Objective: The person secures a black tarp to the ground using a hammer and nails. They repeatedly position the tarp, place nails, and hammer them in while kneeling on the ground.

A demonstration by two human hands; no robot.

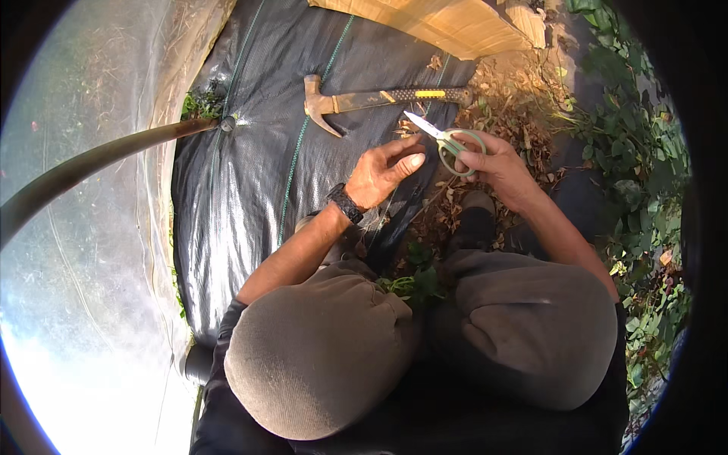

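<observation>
My right hand (503, 166) grips a pair of scissors (453, 149) by the pale green handle loops. Their blades are together and point up and to the left. Just left of them is my left hand (375, 175), fingers bent and thumb apart from them, with nothing seen in it. Beyond both hands a claw hammer (364, 101) lies on black woven ground-cover fabric (261, 153), its head to the left and its black and yellow grip to the right.
Clear plastic sheeting (96, 187) rises along the left, with a curved metal pipe (114, 147) in front of it. A cardboard piece (438, 23) lies at the far side. Dry leaves (520, 114) cover soil to the right, beside green leafy plants (640, 170). My bent knees (324, 347) frame the near side.
</observation>
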